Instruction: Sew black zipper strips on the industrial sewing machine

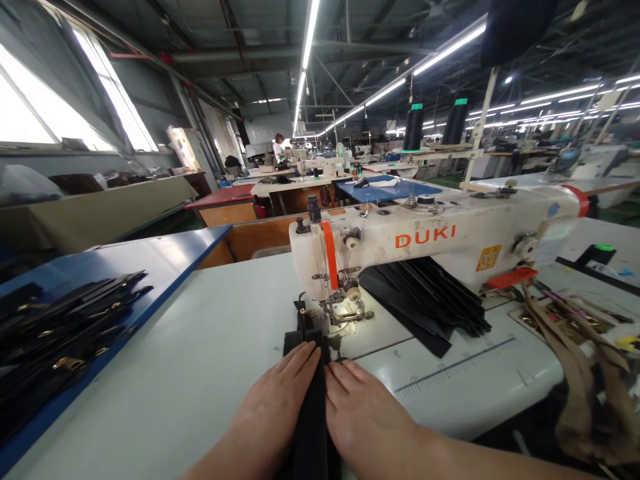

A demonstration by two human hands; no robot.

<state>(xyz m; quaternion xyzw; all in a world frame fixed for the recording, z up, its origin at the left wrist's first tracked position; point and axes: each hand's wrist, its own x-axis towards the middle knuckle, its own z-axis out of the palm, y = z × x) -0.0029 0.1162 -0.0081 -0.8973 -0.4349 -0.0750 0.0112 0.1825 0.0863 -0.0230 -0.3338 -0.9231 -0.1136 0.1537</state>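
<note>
Head view shows the left hand point(273, 407) and right hand point(363, 413), fingers flat and released, pressing a black strap point(311, 373) at the table's point(200, 360) near edge under the sewing machine point(430, 243).

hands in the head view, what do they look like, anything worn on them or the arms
Both are bare: the left hand and right hand wear no gloves, and no rings or watch show. The forearms are bare too as far as the frame shows, no sleeves in view. Nails are short and unpainted.

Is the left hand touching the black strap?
Touching. Head view: left hand lies flat with its fingers pressed on the black strap, no gap visible.
</note>
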